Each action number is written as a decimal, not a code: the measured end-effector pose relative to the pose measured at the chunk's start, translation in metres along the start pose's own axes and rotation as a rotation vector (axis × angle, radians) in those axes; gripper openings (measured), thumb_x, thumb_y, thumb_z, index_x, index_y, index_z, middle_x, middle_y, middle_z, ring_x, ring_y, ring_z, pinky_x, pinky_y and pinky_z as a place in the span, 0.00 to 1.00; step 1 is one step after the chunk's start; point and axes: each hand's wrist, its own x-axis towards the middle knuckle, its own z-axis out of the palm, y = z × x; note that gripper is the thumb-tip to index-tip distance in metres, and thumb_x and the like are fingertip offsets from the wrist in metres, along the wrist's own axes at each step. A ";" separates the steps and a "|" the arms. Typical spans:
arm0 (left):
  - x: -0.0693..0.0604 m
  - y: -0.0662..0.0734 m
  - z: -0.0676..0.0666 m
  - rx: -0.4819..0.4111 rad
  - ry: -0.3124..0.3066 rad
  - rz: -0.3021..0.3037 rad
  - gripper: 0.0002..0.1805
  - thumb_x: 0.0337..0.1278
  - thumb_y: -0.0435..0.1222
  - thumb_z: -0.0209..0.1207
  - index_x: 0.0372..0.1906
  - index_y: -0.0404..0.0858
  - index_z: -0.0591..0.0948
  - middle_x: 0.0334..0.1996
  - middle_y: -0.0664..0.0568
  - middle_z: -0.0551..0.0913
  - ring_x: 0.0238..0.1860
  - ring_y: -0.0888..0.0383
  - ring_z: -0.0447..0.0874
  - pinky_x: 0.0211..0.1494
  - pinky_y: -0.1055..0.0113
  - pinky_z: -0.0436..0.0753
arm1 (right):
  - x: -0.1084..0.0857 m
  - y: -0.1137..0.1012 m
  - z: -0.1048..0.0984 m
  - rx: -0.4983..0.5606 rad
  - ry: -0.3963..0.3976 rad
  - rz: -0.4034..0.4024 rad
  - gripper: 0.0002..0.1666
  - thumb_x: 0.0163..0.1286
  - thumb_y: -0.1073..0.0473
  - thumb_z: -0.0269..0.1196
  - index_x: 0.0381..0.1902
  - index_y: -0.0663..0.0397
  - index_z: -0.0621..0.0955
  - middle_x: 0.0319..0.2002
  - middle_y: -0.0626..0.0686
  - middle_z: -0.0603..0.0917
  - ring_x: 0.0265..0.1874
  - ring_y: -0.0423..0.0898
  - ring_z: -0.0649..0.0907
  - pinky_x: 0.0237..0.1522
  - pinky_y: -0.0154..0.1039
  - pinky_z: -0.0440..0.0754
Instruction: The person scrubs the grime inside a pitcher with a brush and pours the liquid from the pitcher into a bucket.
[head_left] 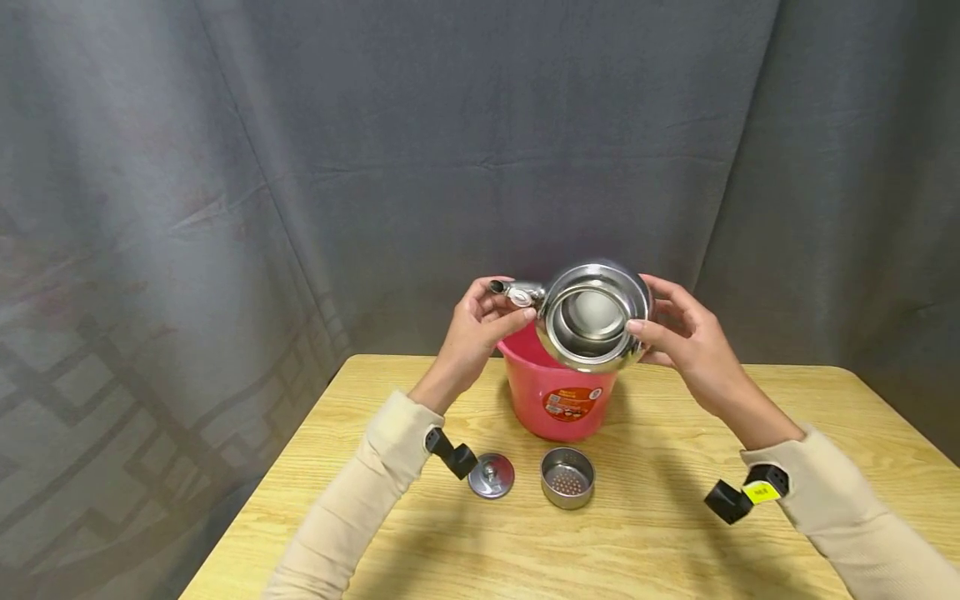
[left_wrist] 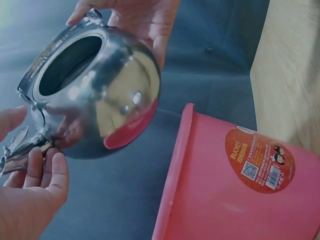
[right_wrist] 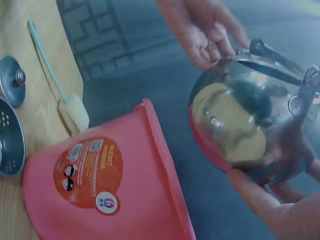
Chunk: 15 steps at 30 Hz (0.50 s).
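A shiny steel kettle (head_left: 558, 337) is held in the air above the pink bucket (head_left: 528, 392), its lidless mouth tipped toward the head camera. At its spout (head_left: 534, 293), my left hand (head_left: 468, 333) pinches with thumb and fingers. My right hand (head_left: 701, 350) grips the round body from the other side, thumb near the mouth's rim and fingers behind. The left wrist view shows the kettle's folded handle (left_wrist: 47, 52) beside the open mouth. On the table in front of the bucket lie a round steel lid (head_left: 491, 477) and a perforated steel strainer (head_left: 567, 492).
A sponge brush (right_wrist: 75, 114) with a pale green handle lies on the table beside the bucket in the right wrist view. The wooden table (head_left: 675, 517) ends at its back edge, just behind the bucket. Grey curtains (head_left: 480, 167) hang beyond it.
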 end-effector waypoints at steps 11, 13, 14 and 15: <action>-0.006 -0.002 0.002 0.059 -0.040 0.046 0.22 0.53 0.19 0.59 0.54 0.31 0.71 0.34 0.52 0.80 0.35 0.59 0.80 0.44 0.68 0.79 | -0.016 -0.001 -0.007 0.065 -0.002 0.103 0.24 0.71 0.60 0.55 0.64 0.46 0.68 0.50 0.55 0.70 0.43 0.44 0.79 0.35 0.41 0.84; -0.008 -0.002 0.003 0.055 -0.036 0.056 0.20 0.54 0.18 0.59 0.52 0.31 0.72 0.34 0.51 0.80 0.35 0.59 0.80 0.44 0.68 0.79 | -0.018 -0.001 -0.008 0.075 -0.001 0.110 0.22 0.72 0.60 0.55 0.62 0.45 0.69 0.50 0.54 0.71 0.43 0.44 0.79 0.35 0.42 0.84; -0.009 -0.002 0.003 0.051 -0.036 0.061 0.19 0.54 0.18 0.59 0.51 0.31 0.73 0.34 0.51 0.80 0.35 0.59 0.79 0.44 0.69 0.79 | -0.019 -0.001 -0.009 0.083 -0.001 0.112 0.21 0.72 0.60 0.55 0.61 0.44 0.70 0.50 0.53 0.72 0.43 0.44 0.78 0.35 0.42 0.84; -0.010 -0.002 0.003 0.047 -0.035 0.066 0.19 0.54 0.18 0.59 0.50 0.31 0.73 0.34 0.51 0.79 0.35 0.59 0.79 0.44 0.69 0.79 | -0.020 0.000 -0.010 0.090 -0.002 0.113 0.20 0.72 0.60 0.54 0.60 0.44 0.71 0.49 0.52 0.73 0.43 0.44 0.79 0.34 0.43 0.84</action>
